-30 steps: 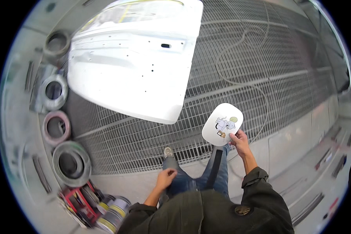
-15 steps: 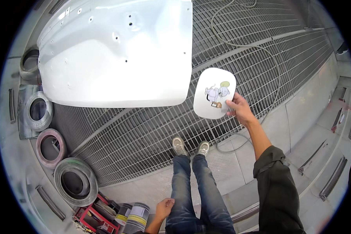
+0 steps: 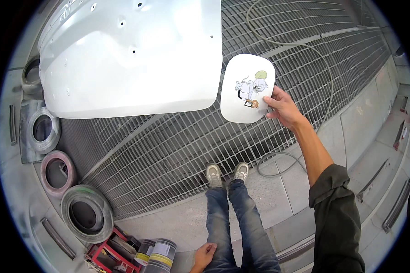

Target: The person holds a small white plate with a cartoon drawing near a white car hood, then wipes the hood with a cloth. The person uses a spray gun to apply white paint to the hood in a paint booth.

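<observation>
A flat white plate with rounded corners and a cartoon mouse on its face (image 3: 234, 107) is gripped at its right edge by my right hand (image 3: 284, 108). The thumb lies on the printed face and the fingers go behind it, where they are partly hidden. Just left of the plate is a large glossy white metal panel (image 3: 136, 86) with several small holes; whether the two touch, I cannot tell. Down by my left thigh, my left hand (image 3: 205, 255) hangs with its fingers curled together and nothing visible in them.
Metal floor grating (image 3: 168, 154) spreads under the panel. A hose (image 3: 331, 86) winds across it on the right. Several rings, among them a reddish one (image 3: 58, 174), line the left wall. Cans (image 3: 162, 255) and a red-framed rack (image 3: 109, 252) stand at the lower left.
My right hand and the plate have shifted up in the picture, and the panel has too as the view moved. The plate is nearer and larger. My left hand appears slightly lower and further right.
</observation>
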The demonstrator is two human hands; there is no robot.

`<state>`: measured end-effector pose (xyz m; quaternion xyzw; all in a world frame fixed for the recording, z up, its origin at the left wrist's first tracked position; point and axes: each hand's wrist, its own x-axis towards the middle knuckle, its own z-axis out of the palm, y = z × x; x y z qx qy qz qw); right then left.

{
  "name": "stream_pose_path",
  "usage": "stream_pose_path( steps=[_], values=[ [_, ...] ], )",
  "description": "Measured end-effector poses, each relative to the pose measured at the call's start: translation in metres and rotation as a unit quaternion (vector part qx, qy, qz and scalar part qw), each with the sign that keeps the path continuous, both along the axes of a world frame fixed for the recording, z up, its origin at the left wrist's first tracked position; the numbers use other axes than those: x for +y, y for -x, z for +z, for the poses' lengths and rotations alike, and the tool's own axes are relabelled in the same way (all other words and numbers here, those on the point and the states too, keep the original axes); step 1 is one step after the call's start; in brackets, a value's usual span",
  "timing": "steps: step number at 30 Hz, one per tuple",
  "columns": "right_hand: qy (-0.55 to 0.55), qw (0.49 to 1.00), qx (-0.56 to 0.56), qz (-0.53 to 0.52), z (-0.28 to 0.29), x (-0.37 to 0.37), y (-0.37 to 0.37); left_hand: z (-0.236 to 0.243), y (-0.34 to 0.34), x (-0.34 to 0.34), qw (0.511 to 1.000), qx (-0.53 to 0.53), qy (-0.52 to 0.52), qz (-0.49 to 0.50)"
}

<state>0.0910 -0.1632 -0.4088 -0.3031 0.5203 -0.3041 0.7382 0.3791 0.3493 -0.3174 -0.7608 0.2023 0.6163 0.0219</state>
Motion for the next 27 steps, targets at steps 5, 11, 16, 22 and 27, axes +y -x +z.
stream_pose_path(
  steps=[5,11,16,22,27],
  values=[
    [-0.003,1.000,-0.012,0.007,0.000,-0.002,0.004,-0.010,0.014,-0.023,0.986,-0.035,0.106,-0.127],
    [-0.019,0.999,-0.023,0.035,-0.010,-0.012,0.013,-0.032,0.081,-0.005,0.980,-0.079,0.095,-0.156],
    [-0.032,0.997,-0.020,0.074,-0.010,-0.022,0.024,-0.030,0.181,0.008,0.983,-0.114,0.077,-0.120],
    [-0.052,0.992,-0.036,0.108,-0.004,-0.017,0.022,-0.001,0.277,0.029,0.976,-0.181,0.062,-0.102],
    [-0.051,0.992,-0.070,0.094,-0.005,-0.030,0.031,-0.018,0.322,0.054,0.976,-0.189,0.036,-0.106]
  ],
)
